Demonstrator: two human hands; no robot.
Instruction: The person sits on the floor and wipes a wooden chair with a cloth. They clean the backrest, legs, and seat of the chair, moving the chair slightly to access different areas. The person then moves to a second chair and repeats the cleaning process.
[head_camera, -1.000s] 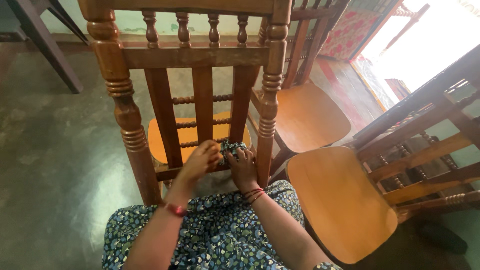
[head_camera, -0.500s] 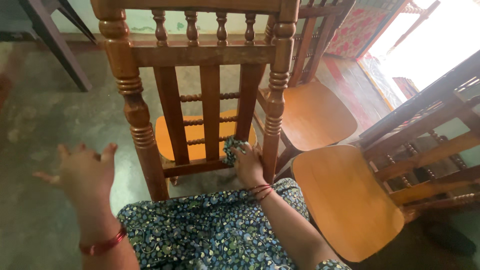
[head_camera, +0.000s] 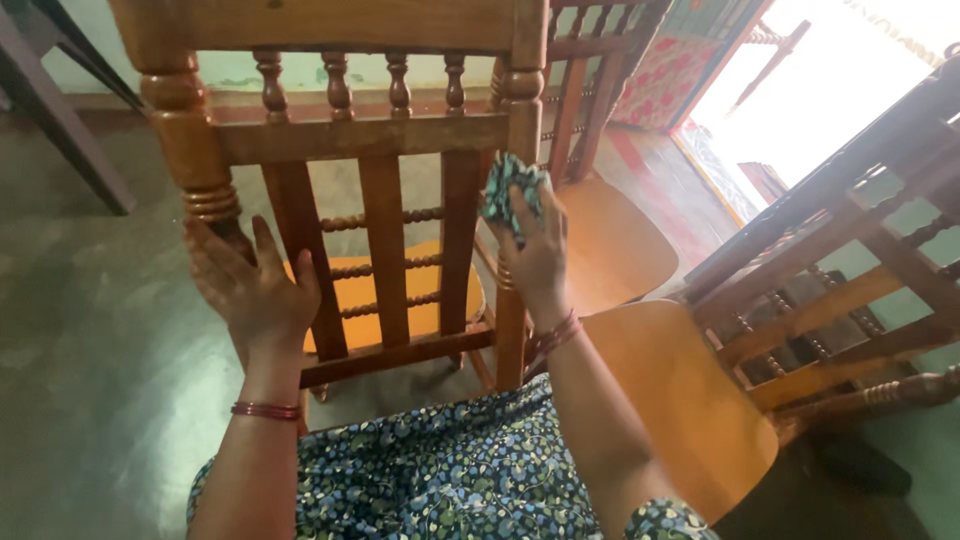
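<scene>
Right hand (head_camera: 535, 255) presses a cloth (head_camera: 510, 195) against the chair post (head_camera: 520, 150).

The cloth (head_camera: 510, 195) was green-and-white patterned, the chair (head_camera: 385, 130) glossy reddish-brown, its seat (head_camera: 455, 290) orange, the dress (head_camera: 450, 470) blue with speckled floral print.

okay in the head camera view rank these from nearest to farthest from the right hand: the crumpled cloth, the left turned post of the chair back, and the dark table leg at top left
1. Crumpled cloth: held in the right hand, against the chair's right post.
2. Left turned post: across the chair back, beside the left hand.
3. Dark table leg: far left, beyond the chair.
</scene>
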